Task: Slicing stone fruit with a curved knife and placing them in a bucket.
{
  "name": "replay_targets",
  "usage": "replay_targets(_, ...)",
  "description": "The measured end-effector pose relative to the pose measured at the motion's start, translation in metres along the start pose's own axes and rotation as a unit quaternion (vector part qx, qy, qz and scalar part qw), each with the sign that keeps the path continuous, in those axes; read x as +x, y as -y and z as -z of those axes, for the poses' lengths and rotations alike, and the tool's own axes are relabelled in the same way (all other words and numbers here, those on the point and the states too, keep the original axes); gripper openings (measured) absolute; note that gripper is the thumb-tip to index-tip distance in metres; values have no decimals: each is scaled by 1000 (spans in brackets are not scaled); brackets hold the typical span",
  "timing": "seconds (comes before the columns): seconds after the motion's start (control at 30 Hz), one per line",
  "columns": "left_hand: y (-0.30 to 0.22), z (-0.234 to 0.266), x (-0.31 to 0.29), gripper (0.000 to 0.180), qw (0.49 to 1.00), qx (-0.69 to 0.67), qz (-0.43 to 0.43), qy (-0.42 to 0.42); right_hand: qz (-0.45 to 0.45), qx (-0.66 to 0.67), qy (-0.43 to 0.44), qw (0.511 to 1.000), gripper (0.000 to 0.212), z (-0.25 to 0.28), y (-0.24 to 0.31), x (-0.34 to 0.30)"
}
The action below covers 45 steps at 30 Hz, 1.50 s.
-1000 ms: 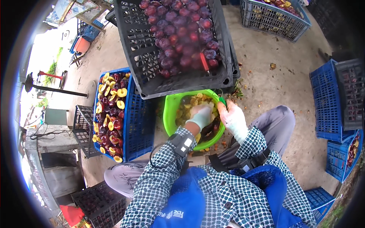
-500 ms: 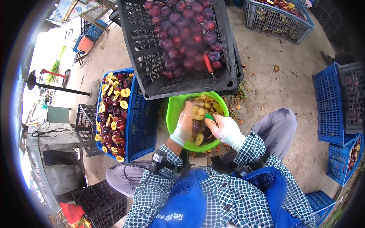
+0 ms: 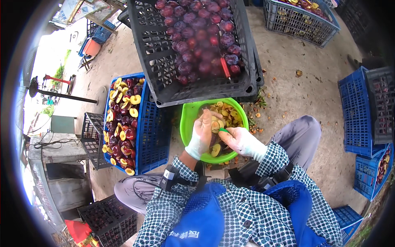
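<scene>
Since a second ago the left hand [image 3: 200, 133] has risen from the bowl's depths and the right hand [image 3: 245, 142] has left its right rim; now the left is half curled beside pale fruit, its grip unclear, and the right is closed round a green handle [image 3: 223, 130]. Both are over the lime bowl [image 3: 187, 123] of cut fruit [image 3: 233, 118], a black crate [image 3: 197, 96] beyond its far rim and a blue crate [image 3: 154, 140] past its left.
</scene>
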State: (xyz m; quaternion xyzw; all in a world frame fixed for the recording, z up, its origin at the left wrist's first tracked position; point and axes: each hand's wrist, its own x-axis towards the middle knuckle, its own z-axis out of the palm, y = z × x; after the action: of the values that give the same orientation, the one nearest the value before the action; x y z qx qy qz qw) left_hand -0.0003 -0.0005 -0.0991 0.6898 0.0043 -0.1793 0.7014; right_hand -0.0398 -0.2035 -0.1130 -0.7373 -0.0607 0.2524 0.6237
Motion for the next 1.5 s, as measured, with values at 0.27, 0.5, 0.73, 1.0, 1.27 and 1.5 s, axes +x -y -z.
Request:
replay_targets(0.27, -6, -7, 0, 73, 984, 83, -153, -49, -229, 610, 311, 692, 51, -1, 12, -7)
replay_targets(0.5, -6, 13, -1, 69, 973, -157, 103, -133, -192, 396, 183, 879, 45, -6, 38, -12)
replay_targets(0.73, -50, 312, -50, 39, 621, 554, -92, -547, -142, 288, -57, 945, 50, 2, 37, -6)
replay_targets(1.0, -75, 120, -9, 34, 762, 579, -200, -211, -95, 281, -160, 942, 51, 39, 23, -8)
replay_targets(1.27, 82, 11, 9, 56, 758, 597, -129, 231, -139, 303, -141, 932, 39, 27, 28, -5)
replay_targets(1.5, 22, 8, 6, 54, 948, -282, 136, 57, -60, -59, -154, 984, 50, 13, -6, -5)
